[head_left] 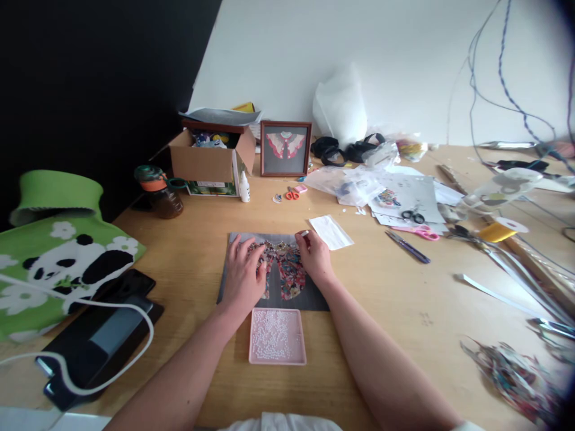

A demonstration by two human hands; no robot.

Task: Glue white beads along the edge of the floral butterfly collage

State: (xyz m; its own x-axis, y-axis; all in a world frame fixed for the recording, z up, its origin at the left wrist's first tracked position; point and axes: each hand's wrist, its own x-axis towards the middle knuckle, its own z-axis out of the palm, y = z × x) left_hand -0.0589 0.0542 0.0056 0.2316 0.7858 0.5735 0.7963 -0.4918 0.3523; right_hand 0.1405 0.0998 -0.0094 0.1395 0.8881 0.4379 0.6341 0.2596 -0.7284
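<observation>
A grey card (233,281) lies on the wooden table in front of me, with a floral paper collar shape (290,269) stuck on it. My left hand (242,272) rests flat on the left half of the shape, fingers spread over its upper edge. My right hand (314,254) sits at the shape's upper right corner, fingertips pinched on a small item too tiny to identify. A pink tray (277,336) of several small white beads stands just below the card, between my forearms.
A white paper slip (331,231), a purple pen (408,246), scissors (413,215) and loose papers lie to the right. A cardboard box (211,157), glue bottle (244,187), framed collar picture (286,148) and jar (162,191) stand behind. A green panda bag (58,257) and tablet (99,341) sit left.
</observation>
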